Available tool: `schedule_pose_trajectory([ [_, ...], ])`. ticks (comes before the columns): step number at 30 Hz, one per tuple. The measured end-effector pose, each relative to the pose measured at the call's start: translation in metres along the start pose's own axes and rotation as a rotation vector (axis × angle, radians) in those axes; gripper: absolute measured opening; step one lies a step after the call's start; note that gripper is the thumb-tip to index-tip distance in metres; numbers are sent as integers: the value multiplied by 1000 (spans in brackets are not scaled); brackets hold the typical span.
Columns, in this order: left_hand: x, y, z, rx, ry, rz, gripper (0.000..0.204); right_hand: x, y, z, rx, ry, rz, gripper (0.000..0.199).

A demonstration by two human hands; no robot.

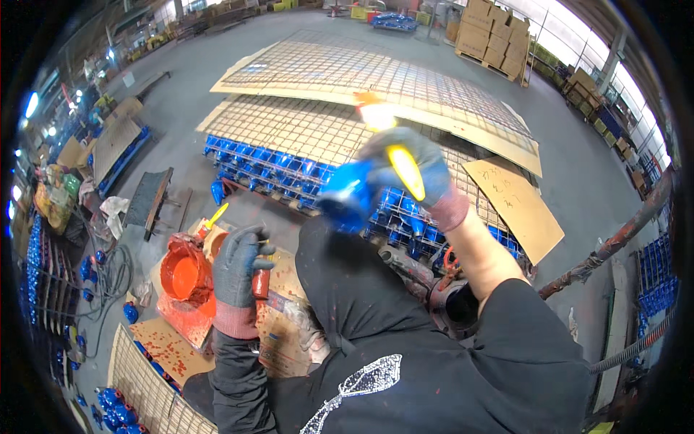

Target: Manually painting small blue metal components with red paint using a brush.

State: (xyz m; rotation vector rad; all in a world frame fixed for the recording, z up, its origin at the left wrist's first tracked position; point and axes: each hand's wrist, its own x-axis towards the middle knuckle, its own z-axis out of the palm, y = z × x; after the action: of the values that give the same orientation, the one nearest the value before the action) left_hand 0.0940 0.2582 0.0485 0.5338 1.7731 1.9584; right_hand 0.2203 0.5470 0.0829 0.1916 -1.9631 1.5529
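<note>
My right hand (416, 163), in a dark grey glove with a reddish cuff, is raised over my lap. Its fingers are closed around a paintbrush with a yellow handle (405, 172); the orange-red brush end points away from me. A hollow blue metal casting (345, 197), blurred, is at the same hand's fingers; the blur hides how they grip it. To the left, my gloved left hand (242, 271) is raised with its fingers curved and apart. Beside its thumb is a small red cylinder (261, 283), apparently not gripped. A red paint pot (186, 269) stands left of that hand.
Ahead, wire mesh and cardboard sheets (289, 119) cover rows of blue castings (253, 160). Another yellow brush handle (215, 215) leans by the pot. Paint-spattered cardboard (170, 346) lies at lower left. A pipe (614, 239) slants at right. Stacked cartons (491, 36) stand far off.
</note>
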Motion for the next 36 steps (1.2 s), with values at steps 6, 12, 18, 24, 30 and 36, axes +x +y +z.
schedule_pose_trajectory([
  [6,-18,-31,-45,-845,-279,-294,68,47,-25,138,543,-487,-111,45],
  [12,-45,-32,-59,-986,305,-169,87,71,23,237,235,-526,9,34],
  [18,-56,-14,-127,-749,400,316,93,69,79,277,-325,-575,-344,31],
  [24,-90,-5,-199,-1128,202,558,94,82,110,334,-505,-778,-580,26],
  [30,-112,1,-232,-1152,574,699,73,83,169,427,21,-799,352,20],
  [36,-116,-2,-243,-1220,611,687,71,78,235,487,-436,-776,83,17],
])
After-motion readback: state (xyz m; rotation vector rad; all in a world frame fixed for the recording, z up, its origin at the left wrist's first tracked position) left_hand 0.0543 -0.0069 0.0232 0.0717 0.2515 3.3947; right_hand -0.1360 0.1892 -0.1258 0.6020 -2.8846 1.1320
